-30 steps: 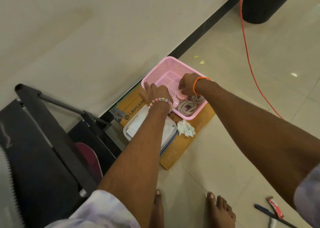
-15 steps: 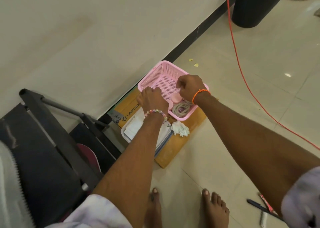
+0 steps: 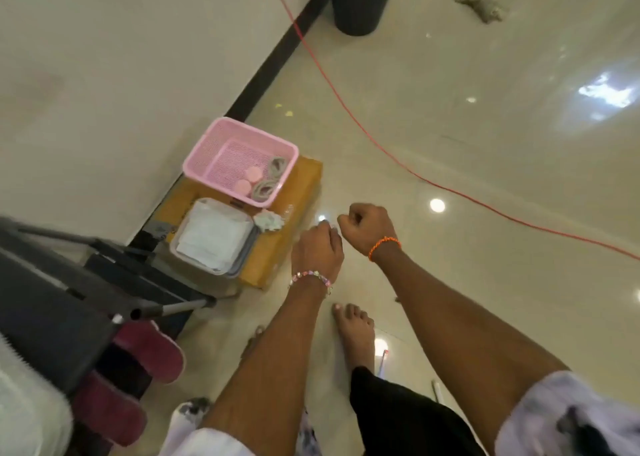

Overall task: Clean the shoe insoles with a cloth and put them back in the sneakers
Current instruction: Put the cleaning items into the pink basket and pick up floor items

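Both my hands hang over the floor tiles to the right of a cardboard box (image 3: 301, 181). My left hand (image 3: 319, 249) shows its back and its fingers curl down out of sight. My right hand (image 3: 366, 227) is curled in a fist with nothing showing in it. On the box stands a pink basket (image 3: 207, 143) holding grey coiled laces (image 3: 266, 189) and two pink round caps (image 3: 247, 180). Next to it are a clear container of folded white cloths (image 3: 214, 237) and a crumpled white cloth (image 3: 268, 221). No insoles or sneakers are plainly in view.
A dark shoe rack (image 3: 69, 282) with maroon slippers (image 3: 152, 351) stands at the left by the wall. An orange cable (image 3: 346, 109) crosses the floor. A black bin (image 3: 360, 1) and a grey rag (image 3: 481, 3) lie far back. My bare foot (image 3: 353, 331) is below my hands.
Both hands have come out of the pink basket and drawn back to the right, over the floor. The view has pulled up and away from the box.
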